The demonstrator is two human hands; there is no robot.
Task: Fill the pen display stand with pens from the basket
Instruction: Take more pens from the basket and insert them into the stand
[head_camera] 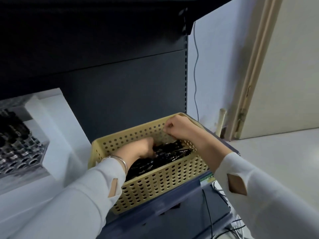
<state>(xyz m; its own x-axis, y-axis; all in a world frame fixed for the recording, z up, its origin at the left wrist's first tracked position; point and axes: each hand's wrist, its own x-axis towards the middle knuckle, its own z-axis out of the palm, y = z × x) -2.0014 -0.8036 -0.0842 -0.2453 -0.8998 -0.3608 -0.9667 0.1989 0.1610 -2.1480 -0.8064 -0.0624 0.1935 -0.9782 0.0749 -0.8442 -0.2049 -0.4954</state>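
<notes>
Yellow basket [164,183] on dark shelf [155,213] — pale wall [215,75], cream door [293,75]

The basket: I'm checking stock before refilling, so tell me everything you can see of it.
The basket is a rectangular, pale yellow tub, plastic by its look, with rows of round holes in its walls below a smooth rim. It sits upright on a dark blue shelf. Black pens lie heaped inside. The left hand reaches in among them and seems to grip some. The right hand sits with curled fingers at the far right corner; whether it grips the rim is unclear.
</notes>
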